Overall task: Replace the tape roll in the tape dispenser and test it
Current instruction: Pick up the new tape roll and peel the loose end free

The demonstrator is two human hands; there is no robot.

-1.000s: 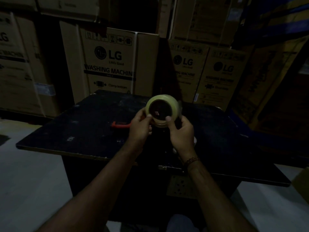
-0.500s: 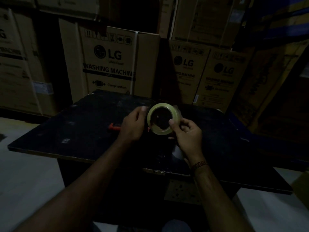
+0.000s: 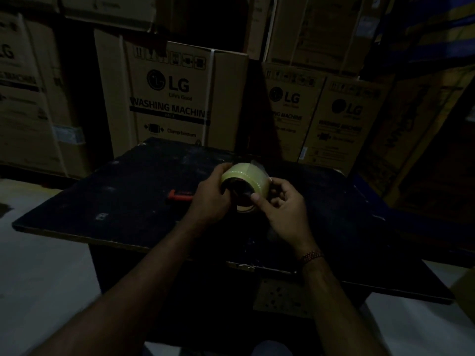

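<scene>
Left hand (image 3: 210, 199) and right hand (image 3: 285, 211) have seemingly tilted tape roll (image 3: 245, 176).

Both bare arms reach forward from the bottom of the view, and the hands meet in the middle. The left hand (image 3: 209, 201) curls round the left side of the tape roll (image 3: 246, 176). The right hand (image 3: 285, 214) holds the right side, with its thumb on the front rim. It is dark, so the fingers behind the roll are hard to see.
</scene>
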